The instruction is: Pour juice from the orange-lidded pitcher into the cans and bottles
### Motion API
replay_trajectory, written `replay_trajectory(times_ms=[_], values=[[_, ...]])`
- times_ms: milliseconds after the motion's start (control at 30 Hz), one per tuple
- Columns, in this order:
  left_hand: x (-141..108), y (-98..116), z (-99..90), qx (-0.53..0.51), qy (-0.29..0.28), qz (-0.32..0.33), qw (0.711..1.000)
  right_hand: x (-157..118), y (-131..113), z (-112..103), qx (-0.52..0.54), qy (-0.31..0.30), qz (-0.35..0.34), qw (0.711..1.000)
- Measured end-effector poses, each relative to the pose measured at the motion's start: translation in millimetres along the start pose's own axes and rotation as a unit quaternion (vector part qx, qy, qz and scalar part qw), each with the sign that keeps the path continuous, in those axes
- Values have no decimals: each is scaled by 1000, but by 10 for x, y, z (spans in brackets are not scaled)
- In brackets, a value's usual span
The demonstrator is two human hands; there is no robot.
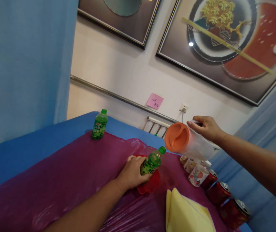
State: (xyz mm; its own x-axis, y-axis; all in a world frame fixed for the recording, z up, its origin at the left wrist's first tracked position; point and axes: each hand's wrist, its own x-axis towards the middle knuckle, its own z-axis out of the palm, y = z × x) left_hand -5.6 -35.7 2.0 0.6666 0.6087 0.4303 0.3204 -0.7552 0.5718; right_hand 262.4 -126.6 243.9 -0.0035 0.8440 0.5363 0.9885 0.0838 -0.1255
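Observation:
My left hand (pixel 134 172) is wrapped round a green bottle (pixel 151 162) with its cap on, over a red scalloped dish (pixel 149 185). Whether the bottle's base touches the dish is hidden. My right hand (pixel 208 129) grips the handle of a translucent pitcher (pixel 198 145) with an orange lid (pixel 177 137). The pitcher is tipped sideways, its lid facing left, near the bottle's cap. A second green bottle (pixel 99 125) stands upright at the far left of the purple plastic sheet (pixel 79 167).
A folded yellow cloth (pixel 188 212) lies in front. Along the right edge stand several red cans (pixel 219 193) and patterned clear containers (pixel 197 174). Blue curtains (pixel 26 64) hang at both sides; a metal rail (pixel 118 95) runs behind the blue surface (pixel 79 124).

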Motion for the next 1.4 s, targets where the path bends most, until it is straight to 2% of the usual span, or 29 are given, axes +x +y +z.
replay_trajectory(times_ms=[1400], values=[[-9,12,-8,3,7,7,1000,-43,26,41,19,11,10,1000]])
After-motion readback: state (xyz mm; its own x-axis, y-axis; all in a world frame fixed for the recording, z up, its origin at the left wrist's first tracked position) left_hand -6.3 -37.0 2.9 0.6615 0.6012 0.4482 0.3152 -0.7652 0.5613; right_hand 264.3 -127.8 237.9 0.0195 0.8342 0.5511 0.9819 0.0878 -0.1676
